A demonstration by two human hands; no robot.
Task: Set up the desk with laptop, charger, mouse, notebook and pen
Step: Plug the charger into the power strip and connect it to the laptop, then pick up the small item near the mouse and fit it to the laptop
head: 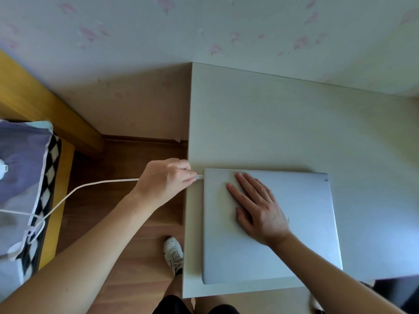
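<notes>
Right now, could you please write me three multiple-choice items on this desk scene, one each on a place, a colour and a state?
1. Where does the right hand rest?
A. flat on the laptop
B. on the bare desk
C. on the bed

2. What colour is the charger cable?
A. black
B. white
C. red

3. What state is the laptop in?
A. open
B. lid shut
C. standing on its edge

Answers:
1 A, the palm lies spread on the lid.
2 B, the cable running from the left hand is white.
3 B, only the flat silver lid shows.
</notes>
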